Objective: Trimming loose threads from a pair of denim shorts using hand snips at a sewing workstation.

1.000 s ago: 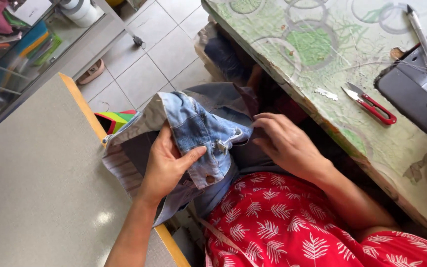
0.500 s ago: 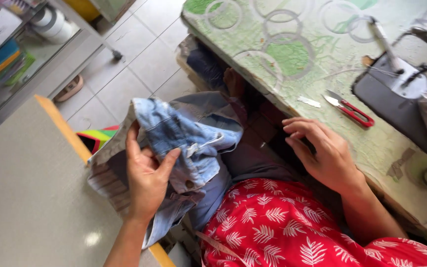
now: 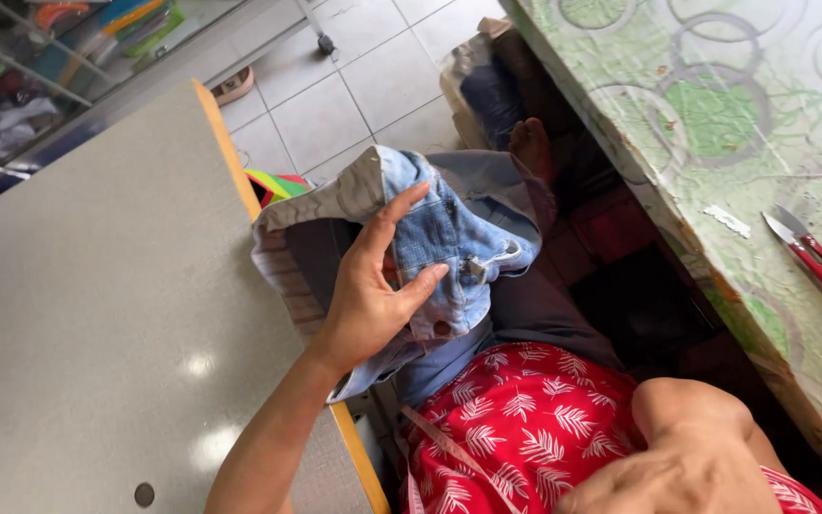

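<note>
Jeans (image 3: 449, 238) sit bunched at the frame's centre, over the lap beside the grey desk (image 3: 97, 314). Left hand (image 3: 373, 295) alone now has its grip closed on the denim. Right hand (image 3: 687, 476) has let go and dropped to the lower right, empty on the red skirt (image 3: 525, 419). Red snips (image 3: 820, 262) lie untouched at far right.

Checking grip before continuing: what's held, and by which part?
The left hand holds the denim garment at its bunched waistband; the right hand holds nothing.
</note>
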